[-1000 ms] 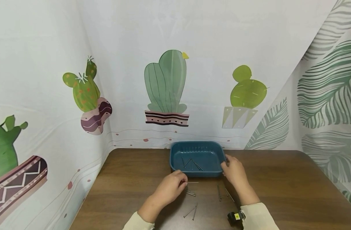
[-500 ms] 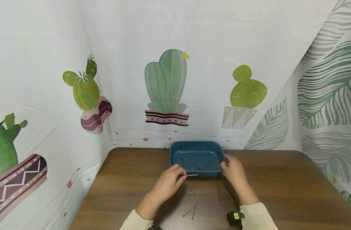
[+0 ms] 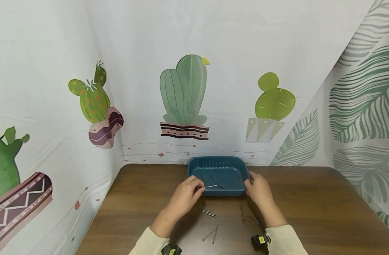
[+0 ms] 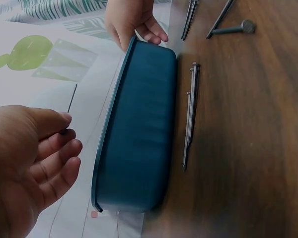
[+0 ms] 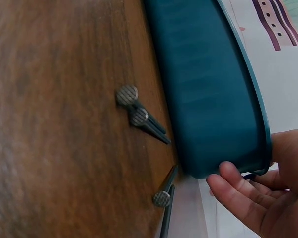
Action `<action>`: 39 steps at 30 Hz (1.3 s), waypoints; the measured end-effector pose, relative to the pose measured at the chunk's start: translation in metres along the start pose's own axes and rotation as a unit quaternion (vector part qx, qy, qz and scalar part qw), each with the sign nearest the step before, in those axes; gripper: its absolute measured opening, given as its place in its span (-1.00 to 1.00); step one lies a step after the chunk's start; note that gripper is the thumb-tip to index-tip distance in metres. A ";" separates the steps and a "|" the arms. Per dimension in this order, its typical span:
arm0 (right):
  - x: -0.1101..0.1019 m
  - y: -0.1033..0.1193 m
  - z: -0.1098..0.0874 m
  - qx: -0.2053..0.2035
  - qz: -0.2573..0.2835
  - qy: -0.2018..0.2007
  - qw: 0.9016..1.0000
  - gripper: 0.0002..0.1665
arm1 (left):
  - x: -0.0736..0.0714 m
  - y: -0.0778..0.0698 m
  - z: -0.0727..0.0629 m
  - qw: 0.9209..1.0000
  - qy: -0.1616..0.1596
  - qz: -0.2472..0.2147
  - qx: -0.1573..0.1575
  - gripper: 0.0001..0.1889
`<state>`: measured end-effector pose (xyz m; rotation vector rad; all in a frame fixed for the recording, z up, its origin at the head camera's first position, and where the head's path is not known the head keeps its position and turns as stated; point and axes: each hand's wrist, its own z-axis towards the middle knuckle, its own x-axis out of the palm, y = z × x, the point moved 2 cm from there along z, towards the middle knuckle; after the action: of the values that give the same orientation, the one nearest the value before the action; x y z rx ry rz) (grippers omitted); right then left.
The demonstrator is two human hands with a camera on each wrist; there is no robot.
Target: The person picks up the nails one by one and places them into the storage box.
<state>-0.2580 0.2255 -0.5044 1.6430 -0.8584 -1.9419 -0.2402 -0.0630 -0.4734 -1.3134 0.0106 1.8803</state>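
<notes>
My left hand point(image 3: 184, 195) pinches a thin metal nail point(image 3: 211, 186) between thumb and fingertips, above the front left part of a blue plastic tray point(image 3: 234, 173). In the left wrist view the nail point(image 4: 73, 96) points up and away from the thumb, and the other fingers are loosely bent. My right hand point(image 3: 261, 189) holds the tray's right end; the right wrist view has its fingers point(image 5: 241, 191) against the outer wall below the rim. Several nails point(image 3: 218, 184) lie inside the tray, partly overlapped by the held one.
In front of the tray, several nails point(image 3: 208, 213) lie close together on the wooden table point(image 3: 140, 191). Two more nails point(image 3: 210, 233) form a V nearer me. Further nails point(image 3: 242, 214) lie by the right forearm. A cactus-printed cloth point(image 3: 232, 106) hangs behind the tray.
My left hand has moved forward and up with the nail, from in front of the tray to above its front edge. The right hand has stayed on the tray.
</notes>
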 end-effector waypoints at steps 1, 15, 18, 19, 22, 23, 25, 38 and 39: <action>0.000 0.000 0.000 -0.001 -0.001 0.000 1.000 -0.38 | 0.000 0.001 0.001 1.000 -0.003 -0.002 -0.003 -0.95; 0.001 -0.001 0.002 -0.011 -0.011 -0.009 1.000 -0.39 | -0.003 0.008 0.021 0.998 -0.057 -0.010 -0.025 -0.96; 0.001 0.000 0.002 -0.009 -0.011 -0.007 1.000 -0.39 | -0.002 0.009 0.025 0.997 -0.065 -0.015 -0.029 -0.95; 0.000 0.000 0.002 -0.009 -0.010 -0.006 1.000 -0.39 | -0.002 0.009 0.026 0.997 -0.068 -0.016 -0.028 -0.95; 0.000 0.000 0.001 -0.007 -0.009 -0.004 1.000 -0.40 | -0.002 0.011 0.031 0.997 -0.077 -0.013 -0.027 -0.94; 0.000 0.000 0.001 -0.007 -0.008 -0.003 1.000 -0.40 | -0.001 0.012 0.032 0.997 -0.078 -0.011 -0.029 -0.94; -0.001 0.000 0.000 -0.006 -0.008 -0.003 1.000 -0.40 | 0.000 0.015 0.035 0.997 -0.076 -0.009 -0.032 -0.93; 0.002 -0.002 0.002 -0.010 -0.005 -0.008 1.000 -0.40 | -0.001 0.024 0.048 0.995 -0.088 -0.003 -0.039 -0.94; 0.002 -0.002 0.002 -0.010 -0.005 -0.008 1.000 -0.40 | -0.001 0.024 0.049 0.995 -0.087 -0.002 -0.041 -0.93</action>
<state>-0.2601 0.2260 -0.5069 1.6238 -0.8355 -1.9671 -0.2926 -0.0579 -0.4606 -1.1981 -0.1610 2.0029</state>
